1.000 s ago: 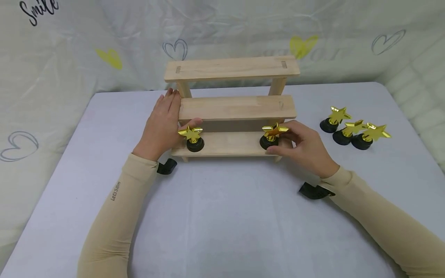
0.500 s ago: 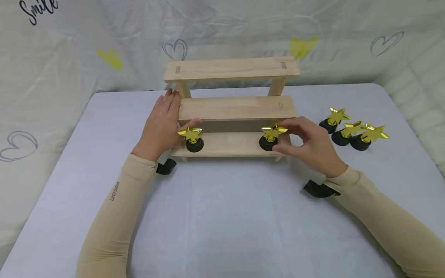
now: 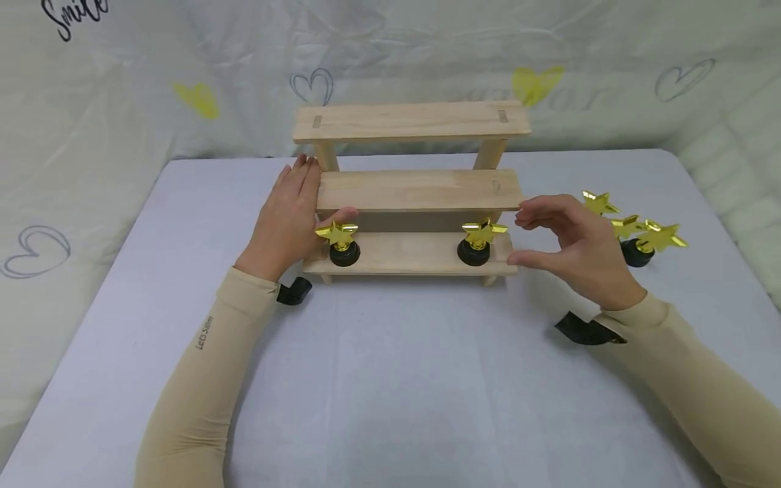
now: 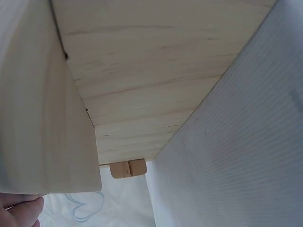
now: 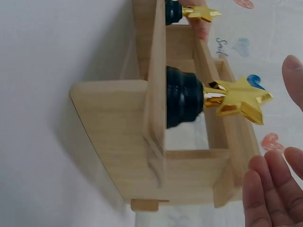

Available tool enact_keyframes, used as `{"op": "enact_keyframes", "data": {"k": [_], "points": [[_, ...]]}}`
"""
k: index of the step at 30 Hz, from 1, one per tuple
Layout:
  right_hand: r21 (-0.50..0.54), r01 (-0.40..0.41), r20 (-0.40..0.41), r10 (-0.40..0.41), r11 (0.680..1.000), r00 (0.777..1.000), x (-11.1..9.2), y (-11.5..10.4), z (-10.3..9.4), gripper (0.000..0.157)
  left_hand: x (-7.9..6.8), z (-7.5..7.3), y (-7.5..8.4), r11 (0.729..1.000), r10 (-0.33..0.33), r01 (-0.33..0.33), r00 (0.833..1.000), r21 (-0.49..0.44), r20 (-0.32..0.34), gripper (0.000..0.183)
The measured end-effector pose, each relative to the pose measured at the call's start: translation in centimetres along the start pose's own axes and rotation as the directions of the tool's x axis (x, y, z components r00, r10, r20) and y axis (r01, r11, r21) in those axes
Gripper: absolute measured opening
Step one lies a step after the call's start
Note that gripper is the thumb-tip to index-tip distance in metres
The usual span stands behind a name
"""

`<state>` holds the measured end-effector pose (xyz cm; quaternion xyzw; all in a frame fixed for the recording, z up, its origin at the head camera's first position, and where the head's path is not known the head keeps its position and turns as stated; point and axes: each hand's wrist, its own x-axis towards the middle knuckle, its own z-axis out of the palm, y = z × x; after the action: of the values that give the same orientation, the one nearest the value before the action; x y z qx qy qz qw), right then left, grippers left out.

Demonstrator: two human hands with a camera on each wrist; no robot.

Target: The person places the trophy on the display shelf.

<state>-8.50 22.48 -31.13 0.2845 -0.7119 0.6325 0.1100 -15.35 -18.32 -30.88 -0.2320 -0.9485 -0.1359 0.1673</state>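
Observation:
A three-tier wooden display shelf (image 3: 418, 188) stands on the table. On its bottom step are two small star trophies, gold on round black bases: a left trophy (image 3: 344, 252) and a right trophy (image 3: 473, 253). My left hand (image 3: 283, 224) rests against the shelf's left end with fingers extended, its thumb reaching behind the left trophy. My right hand (image 3: 586, 251) is held just off the shelf's right end, thumb and fingers spread apart, holding nothing. In the right wrist view, the right trophy (image 5: 182, 97) stands free of the fingers (image 5: 279, 177).
Three more star trophies stand together at the right: a front trophy (image 3: 637, 253), a middle one (image 3: 625, 226) and a back one (image 3: 601, 202), the latter two partly hidden by my right hand. A white curtain (image 3: 403, 54) printed with hearts hangs behind the table (image 3: 390, 379).
My right hand has let go of the right trophy and moved to the right, its fingers spreading. The trophy stays on the bottom step. My left hand has kept its place.

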Motion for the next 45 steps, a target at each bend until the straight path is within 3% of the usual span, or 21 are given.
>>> {"op": "enact_keyframes", "data": {"k": [13, 23, 29, 34, 41, 45], "points": [[0.079, 0.071, -0.149, -0.059, 0.994, 0.987, -0.3, -1.9, -3.6, 0.06, -0.2, 0.0, 0.0, 1.0, 0.008, -0.008, 1.0, 0.004, -0.02, 0.117], [0.112, 0.085, -0.324, -0.045, 0.99, 0.945, -1.1, -1.6, -7.1, 0.055, 0.1, 0.2, 0.2, 1.0, 0.02, -0.02, 0.999, 0.006, -0.026, 0.116], [0.097, 0.069, -0.378, -0.028, 0.993, 0.926, -1.4, -1.3, -8.9, 0.058, 0.0, 0.2, 0.2, 1.0, 0.012, -0.012, 0.999, -0.001, -0.033, 0.099], [0.041, 0.03, -0.424, -0.009, 0.999, 0.906, -2.1, -0.7, -10.6, 0.059, -0.1, 0.4, 0.2, 1.0, 0.022, -0.022, 0.999, 0.0, -0.043, 0.097], [-0.018, -0.002, -0.422, -0.006, 1.0, 0.907, -2.9, -0.2, -12.0, 0.056, -0.1, 0.4, 0.1, 1.0, 0.003, -0.003, 1.0, -0.016, -0.018, 0.098], [-0.046, -0.068, -0.435, 0.041, 0.997, 0.899, -2.8, -0.3, -12.4, 0.056, 0.0, 0.4, 0.0, 1.0, -0.004, 0.004, 1.0, -0.021, -0.012, 0.098]]}}
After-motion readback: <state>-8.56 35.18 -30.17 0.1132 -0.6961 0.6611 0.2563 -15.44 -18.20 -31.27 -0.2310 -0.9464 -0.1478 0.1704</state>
